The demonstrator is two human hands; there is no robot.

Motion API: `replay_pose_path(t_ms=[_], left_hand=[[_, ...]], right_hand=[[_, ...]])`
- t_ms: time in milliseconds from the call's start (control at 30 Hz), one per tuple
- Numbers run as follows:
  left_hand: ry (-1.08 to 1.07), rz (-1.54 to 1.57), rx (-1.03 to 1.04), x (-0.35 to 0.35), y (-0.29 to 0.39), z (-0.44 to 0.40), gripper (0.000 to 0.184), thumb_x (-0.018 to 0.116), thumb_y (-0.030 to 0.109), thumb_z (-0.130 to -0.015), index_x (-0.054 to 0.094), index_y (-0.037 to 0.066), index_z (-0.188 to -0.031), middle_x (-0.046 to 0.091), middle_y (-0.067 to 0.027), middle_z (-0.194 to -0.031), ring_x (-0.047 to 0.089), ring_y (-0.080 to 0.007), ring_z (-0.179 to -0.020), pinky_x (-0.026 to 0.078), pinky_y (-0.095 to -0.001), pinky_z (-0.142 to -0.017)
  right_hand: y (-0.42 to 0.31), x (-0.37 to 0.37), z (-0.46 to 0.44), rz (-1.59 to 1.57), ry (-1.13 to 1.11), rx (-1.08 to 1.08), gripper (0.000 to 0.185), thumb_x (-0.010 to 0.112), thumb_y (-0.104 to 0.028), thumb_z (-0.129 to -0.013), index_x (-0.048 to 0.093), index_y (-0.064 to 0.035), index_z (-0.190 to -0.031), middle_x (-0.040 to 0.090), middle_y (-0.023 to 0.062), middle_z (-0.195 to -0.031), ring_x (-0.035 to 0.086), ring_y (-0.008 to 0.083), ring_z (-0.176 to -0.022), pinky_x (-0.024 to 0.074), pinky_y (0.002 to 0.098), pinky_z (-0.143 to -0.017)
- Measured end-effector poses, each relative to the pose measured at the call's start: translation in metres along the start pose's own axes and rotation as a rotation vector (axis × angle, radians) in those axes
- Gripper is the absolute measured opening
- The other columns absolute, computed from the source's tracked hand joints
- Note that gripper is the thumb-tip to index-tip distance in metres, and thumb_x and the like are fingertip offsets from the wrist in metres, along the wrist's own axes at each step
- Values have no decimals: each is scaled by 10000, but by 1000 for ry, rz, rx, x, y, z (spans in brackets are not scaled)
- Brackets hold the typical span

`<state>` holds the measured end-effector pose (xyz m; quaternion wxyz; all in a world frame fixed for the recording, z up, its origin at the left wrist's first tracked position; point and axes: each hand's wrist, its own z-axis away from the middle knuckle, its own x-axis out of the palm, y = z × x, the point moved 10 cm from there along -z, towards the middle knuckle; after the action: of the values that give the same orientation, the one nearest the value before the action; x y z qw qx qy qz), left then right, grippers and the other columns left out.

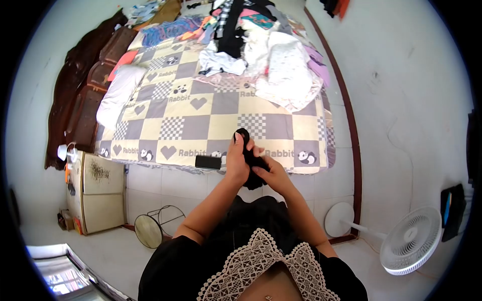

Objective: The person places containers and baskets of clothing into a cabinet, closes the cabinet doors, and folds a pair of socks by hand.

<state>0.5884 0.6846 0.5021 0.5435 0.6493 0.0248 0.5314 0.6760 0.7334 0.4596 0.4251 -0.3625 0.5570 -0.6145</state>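
Note:
Both my hands are closed on a bunched piece of black cloth (257, 181), held up in front of me near the bed's front edge. My left hand (238, 163) grips its upper end, with the thumb pointing up along it. Lower and to the right, my right hand (271, 173) pinches the cloth's side. Folds hang below my hands, so what kind of garment it is cannot be made out. A black phone-like slab (208, 162) lies on the bed edge just left of my left hand.
The bed (198, 130) has a checked panda-and-rabbit sheet. Piled clothes (231, 35) and a white cloth (291, 72) cover its far side. A pillow (120, 95) lies left. A cabinet (103, 195), a stool (148, 231) and a white fan (410, 241) stand on the floor.

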Motion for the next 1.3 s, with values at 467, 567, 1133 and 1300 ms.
replay_pose_path(t_ms=[467,567,1133,1300], left_hand=[[121,-1225,560,-67,60,1,267,439,192,-946,565,-25,-1035,501,-36,-744,479,-151,-607,391,-291,-556],[-177,-1451,265,-72,25,5,282,448,199,-939,584,-40,-1002,511,-60,-710,510,-153,-668,403,-307,-601],[264,-1171,461,-57,53,41,147,665,97,-778,594,-29,-747,538,-95,-789,510,-251,-726,415,-314,-640],[286,-1401,602,-41,51,48,146,638,81,-804,571,-44,-768,532,-102,-796,499,-273,-761,417,-335,-670]], right_hand=[[-19,53,-29,396,-218,-31,239,613,-51,-773,545,-24,-1000,629,67,-803,580,155,-671,463,285,-628],[-50,37,-37,394,-142,-194,183,658,-54,-758,594,-19,-926,614,79,-801,568,164,-696,452,271,-659],[14,52,-28,-5,48,37,225,419,-180,-956,523,-36,-819,450,-19,-581,400,55,-488,317,221,-439],[17,37,-21,202,61,17,207,451,-160,-926,532,-6,-815,495,20,-586,446,97,-507,345,259,-467]])
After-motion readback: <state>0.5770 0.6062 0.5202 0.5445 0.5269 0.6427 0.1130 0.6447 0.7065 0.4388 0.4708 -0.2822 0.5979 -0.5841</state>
